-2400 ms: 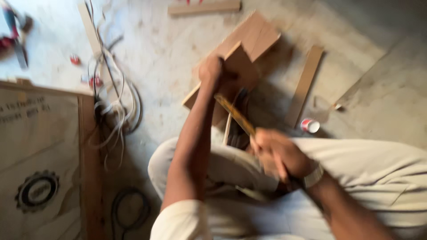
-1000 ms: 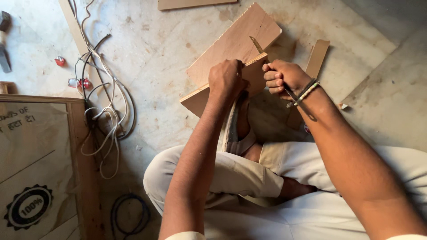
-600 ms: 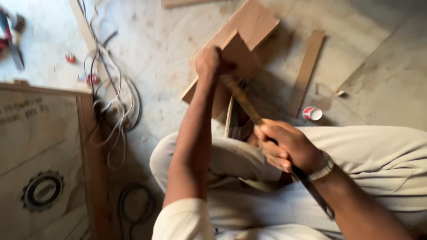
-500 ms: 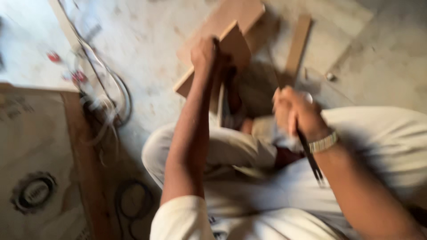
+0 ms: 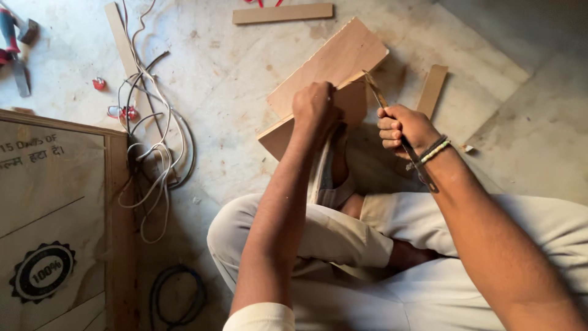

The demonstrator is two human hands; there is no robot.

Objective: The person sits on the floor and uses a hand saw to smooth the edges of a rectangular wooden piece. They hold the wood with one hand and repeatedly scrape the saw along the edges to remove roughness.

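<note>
I sit cross-legged on a stone floor. My left hand (image 5: 315, 105) grips the top edge of a small upright wooden piece (image 5: 354, 101), which stands on a larger plywood board (image 5: 334, 61) lying flat. My right hand (image 5: 404, 130) holds a thin metal blade tool (image 5: 375, 92) whose tip rests against the right edge of the small piece. The tool's long handle end runs back past my wrist, which wears a bracelet.
A wooden strip (image 5: 432, 91) lies right of the board, another strip (image 5: 283, 13) at the top. White and dark cables (image 5: 153, 141) tangle on the left beside a framed plywood panel (image 5: 55, 220). Hand tools (image 5: 15, 43) lie at top left.
My right hand has swung forward from near my lap up to the small wooden piece, bringing the blade against its edge. My left hand has stayed on the piece.
</note>
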